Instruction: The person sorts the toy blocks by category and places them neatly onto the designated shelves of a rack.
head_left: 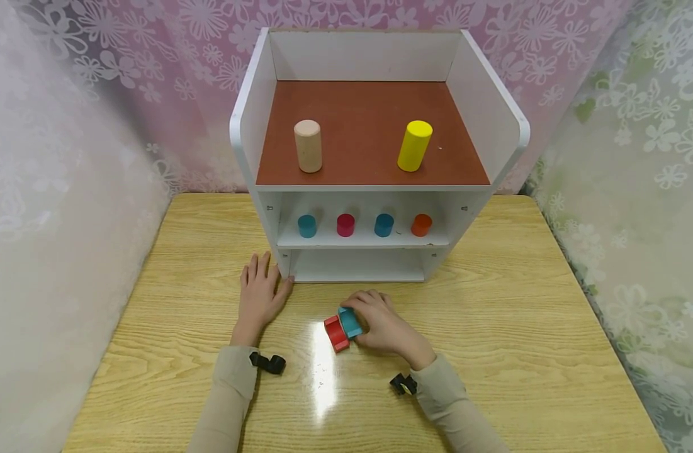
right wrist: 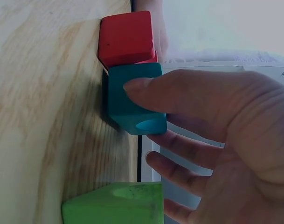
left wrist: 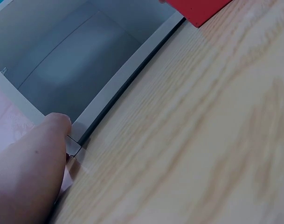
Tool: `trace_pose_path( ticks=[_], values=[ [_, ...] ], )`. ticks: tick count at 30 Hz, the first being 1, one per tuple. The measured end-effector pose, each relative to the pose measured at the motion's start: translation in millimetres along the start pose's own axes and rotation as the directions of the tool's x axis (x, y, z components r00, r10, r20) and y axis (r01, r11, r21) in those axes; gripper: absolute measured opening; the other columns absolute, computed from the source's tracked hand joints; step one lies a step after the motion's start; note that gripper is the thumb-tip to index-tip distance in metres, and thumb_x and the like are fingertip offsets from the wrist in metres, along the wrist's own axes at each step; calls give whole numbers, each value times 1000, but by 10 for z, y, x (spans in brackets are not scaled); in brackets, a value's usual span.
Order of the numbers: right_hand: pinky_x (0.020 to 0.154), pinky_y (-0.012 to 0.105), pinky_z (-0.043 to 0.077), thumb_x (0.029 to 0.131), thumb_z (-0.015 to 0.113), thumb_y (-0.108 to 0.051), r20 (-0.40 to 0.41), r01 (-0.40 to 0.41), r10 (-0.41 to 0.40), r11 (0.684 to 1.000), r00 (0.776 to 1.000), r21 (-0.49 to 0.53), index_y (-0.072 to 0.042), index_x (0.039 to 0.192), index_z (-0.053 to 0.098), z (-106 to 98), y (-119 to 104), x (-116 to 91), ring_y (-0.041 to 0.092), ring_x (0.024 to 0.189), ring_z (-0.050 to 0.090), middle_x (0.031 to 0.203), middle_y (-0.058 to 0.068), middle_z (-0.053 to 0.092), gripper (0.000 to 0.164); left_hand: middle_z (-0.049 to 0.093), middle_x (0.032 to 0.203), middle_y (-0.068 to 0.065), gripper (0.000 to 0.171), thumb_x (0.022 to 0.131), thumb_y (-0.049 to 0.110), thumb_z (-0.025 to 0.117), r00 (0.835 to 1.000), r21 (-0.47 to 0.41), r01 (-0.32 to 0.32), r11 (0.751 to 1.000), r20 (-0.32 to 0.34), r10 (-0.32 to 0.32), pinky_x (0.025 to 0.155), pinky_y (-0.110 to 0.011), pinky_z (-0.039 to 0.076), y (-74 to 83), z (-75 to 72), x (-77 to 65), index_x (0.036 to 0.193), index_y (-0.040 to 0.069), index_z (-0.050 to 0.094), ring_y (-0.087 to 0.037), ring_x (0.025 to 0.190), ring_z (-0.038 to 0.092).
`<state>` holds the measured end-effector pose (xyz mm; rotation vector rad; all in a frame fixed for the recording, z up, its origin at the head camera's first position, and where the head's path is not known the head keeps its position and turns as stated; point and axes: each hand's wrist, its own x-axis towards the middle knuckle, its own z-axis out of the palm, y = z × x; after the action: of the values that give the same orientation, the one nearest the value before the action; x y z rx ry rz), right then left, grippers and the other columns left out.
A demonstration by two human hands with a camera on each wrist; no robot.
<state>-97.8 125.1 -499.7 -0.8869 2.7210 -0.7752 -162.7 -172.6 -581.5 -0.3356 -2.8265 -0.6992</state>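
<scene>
My right hand pinches a teal toy block with a curved recess between thumb and fingers, low over the wooden table. Against the teal block's left side stands a similar red block; in the right wrist view the red block touches it. A green block shows near the other fingers there, though the hand hides it in the head view. My left hand lies flat on the table with fingers straight, its thumb at the front left corner of a white shelf unit.
On the brown top shelf stand a plain wooden cylinder and a yellow one. The middle shelf bears short cylinders: light blue, pinkish red, blue, orange. Flowered curtains hang around the table.
</scene>
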Motion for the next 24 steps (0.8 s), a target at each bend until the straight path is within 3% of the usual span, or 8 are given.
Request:
trace_pose_path(
  ticks=[13,24],
  values=[
    [105,64,28,74,83,-11,-40,-55,55,998,998,-10,-12,134,60,-60,-41,69,39,128,44,134,8,55,64,28,158,-17,61,101,51,44,1000,3,-4,1000,-9,4,115,-62,10,-2,-3,-3,150,16,46,-43,147,13],
    [104,62,33,74,87,-15,-95,-55,53,998,994,-24,-11,134,61,-137,-75,183,33,118,50,125,6,59,65,29,158,-18,60,101,50,46,1000,1,-11,1000,-13,11,115,-62,10,10,-14,-2,150,16,45,-43,147,14]
  ],
)
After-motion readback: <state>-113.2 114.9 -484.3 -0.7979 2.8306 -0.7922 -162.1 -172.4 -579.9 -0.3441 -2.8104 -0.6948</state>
